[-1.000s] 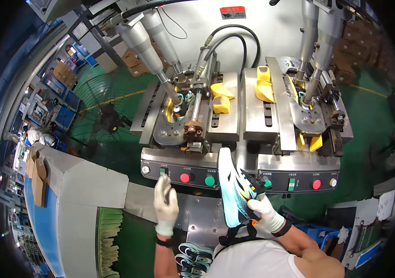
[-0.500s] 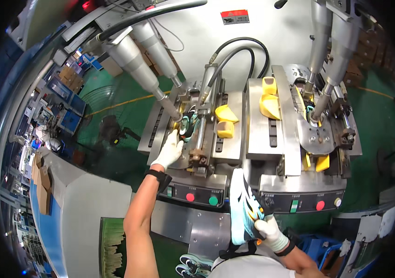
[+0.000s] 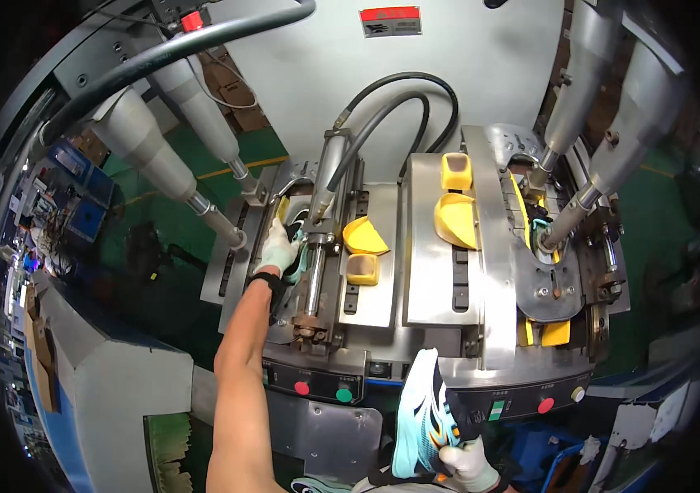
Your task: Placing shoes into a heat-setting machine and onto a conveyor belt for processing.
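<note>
My left hand (image 3: pixel 277 249), in a white glove, reaches into the left press station. Its fingers close around a dark and teal sneaker (image 3: pixel 297 261), which lies partly hidden under the hand and the cylinder beside it. In my gloved right hand (image 3: pixel 471 463), close to my body, is a light blue, white and black sneaker (image 3: pixel 420 419). It is held at the heel end with the toe pointing up and away and the sole to the left.
Metal rods (image 3: pixel 218 226) lean in left of the left station; others (image 3: pixel 568 222) reach into the right station over another shoe (image 3: pixel 540 226). Yellow pads (image 3: pixel 364 237) sit on the plates. Button panels (image 3: pixel 522 403) line the front. Another sneaker (image 3: pixel 317 485) lies at the lower edge.
The left station's front rod has drawn away leftward from its sneaker. My left hand has moved from beside that sneaker onto it. My right hand still holds its sneaker; the view has shifted.
</note>
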The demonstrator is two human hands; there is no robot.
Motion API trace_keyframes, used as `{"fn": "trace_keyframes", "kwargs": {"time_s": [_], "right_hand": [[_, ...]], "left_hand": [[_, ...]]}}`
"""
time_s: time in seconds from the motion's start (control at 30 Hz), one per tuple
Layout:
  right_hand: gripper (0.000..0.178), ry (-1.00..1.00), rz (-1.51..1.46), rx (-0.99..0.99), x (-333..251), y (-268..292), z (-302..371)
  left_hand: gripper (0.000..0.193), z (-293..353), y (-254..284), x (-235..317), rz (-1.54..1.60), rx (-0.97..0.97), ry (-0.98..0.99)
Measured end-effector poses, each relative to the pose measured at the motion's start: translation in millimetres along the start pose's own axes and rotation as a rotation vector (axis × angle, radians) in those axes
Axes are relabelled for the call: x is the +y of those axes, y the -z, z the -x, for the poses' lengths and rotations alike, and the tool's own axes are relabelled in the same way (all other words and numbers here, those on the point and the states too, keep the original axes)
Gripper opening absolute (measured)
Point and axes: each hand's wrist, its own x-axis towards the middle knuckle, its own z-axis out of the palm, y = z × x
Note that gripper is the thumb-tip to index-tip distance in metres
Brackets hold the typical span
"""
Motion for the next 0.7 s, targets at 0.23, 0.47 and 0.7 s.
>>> {"fn": "trace_keyframes", "kwargs": {"time_s": [0.23,0.47,0.7], "right_hand": [[0.068,-0.033,0.016,0.004,1.3,-23.1,-27.9],[0.053,0.082,0.055,-0.163,15.1,-107.3,-101.3],[0.020,0.029,0.367,-0.188,34.8,-260.6,-325.9]], "left_hand": [[0.077,68.3,101.1,17.4,0.184,0.041,-0.019],[0.071,311.8,136.6,-41.6,0.710,0.439,-0.046],[0.072,539.9,18.5,-99.4,0.700,0.455,0.567]]}}
